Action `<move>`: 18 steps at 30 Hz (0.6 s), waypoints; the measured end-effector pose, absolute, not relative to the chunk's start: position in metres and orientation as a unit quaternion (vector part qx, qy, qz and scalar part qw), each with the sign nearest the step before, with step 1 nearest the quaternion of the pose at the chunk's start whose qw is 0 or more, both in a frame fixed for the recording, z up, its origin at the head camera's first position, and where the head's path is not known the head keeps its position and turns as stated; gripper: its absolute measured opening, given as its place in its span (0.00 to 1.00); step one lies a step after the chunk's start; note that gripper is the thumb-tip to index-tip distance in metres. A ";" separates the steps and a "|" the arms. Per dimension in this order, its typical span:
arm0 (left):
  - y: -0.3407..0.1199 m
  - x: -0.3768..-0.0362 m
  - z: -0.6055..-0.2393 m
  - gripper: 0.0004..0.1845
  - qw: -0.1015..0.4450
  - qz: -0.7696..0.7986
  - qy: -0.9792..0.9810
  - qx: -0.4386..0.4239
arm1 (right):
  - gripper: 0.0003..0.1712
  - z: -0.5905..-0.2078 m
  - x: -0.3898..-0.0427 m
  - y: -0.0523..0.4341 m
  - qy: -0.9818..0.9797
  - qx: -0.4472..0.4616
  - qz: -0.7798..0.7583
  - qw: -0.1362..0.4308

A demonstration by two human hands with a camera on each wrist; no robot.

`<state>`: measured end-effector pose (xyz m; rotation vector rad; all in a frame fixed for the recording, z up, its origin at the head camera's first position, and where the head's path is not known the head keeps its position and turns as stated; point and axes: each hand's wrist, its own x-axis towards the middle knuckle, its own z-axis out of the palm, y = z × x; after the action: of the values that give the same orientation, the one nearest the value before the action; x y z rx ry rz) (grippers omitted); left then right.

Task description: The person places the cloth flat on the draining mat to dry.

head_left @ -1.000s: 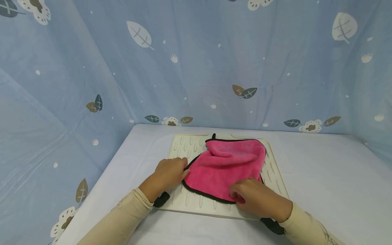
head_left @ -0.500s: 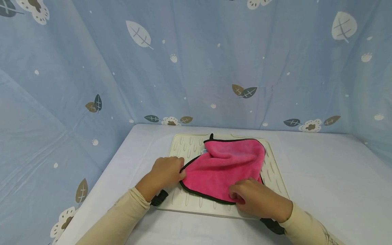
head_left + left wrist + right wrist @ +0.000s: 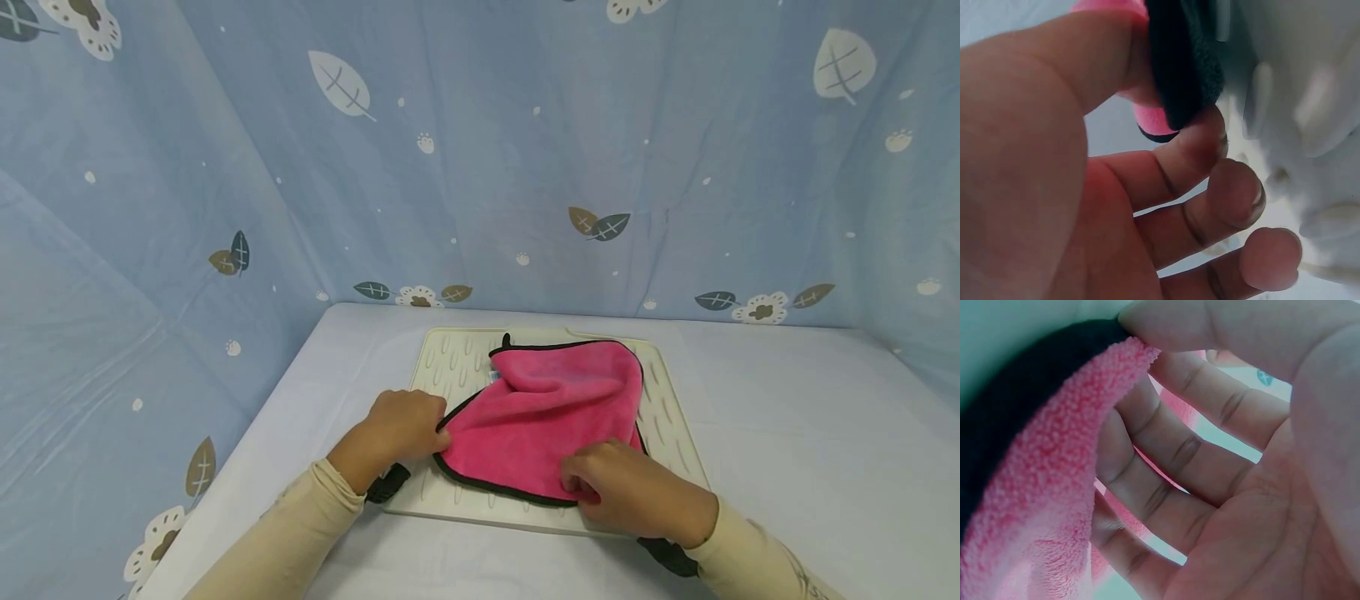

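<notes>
Pink fleecy cloth (image 3: 547, 425), black-edged, lies rumpled on the cream mat (image 3: 457, 358).

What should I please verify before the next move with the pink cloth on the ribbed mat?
1. Left hand pinches the pink fleece cloth with black trim at its left edge: ok.
2. Right hand grips the near edge, thumb on top, fingers beneath: ok.
3. Cloth flat: not ok, folds near the far-left corner.
4. Cloth wholly on the cream ribbed rubber mat: ok.
5. Mat square on the pale table: ok.
6. Anything beneath the cloth: cannot tell.
</notes>
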<state>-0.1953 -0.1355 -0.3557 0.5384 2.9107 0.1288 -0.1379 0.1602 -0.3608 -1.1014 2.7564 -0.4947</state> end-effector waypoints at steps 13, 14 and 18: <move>-0.136 -0.190 -0.349 0.15 0.108 0.039 0.976 0.183 | 0.18 -0.360 -0.137 0.160 0.909 -0.372 -0.173 0.075; -0.136 -0.190 -0.348 0.15 0.110 0.038 0.976 0.184 | 0.17 -0.360 -0.137 0.160 0.909 -0.373 -0.173 0.074; -0.136 -0.189 -0.346 0.14 0.118 0.031 0.975 0.186 | 0.17 -0.359 -0.137 0.160 0.907 -0.375 -0.174 0.078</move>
<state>-0.1890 -0.1363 -0.3465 0.5433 2.8518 0.0895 -0.1366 0.1598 -0.3590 -1.1229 2.7170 -0.5224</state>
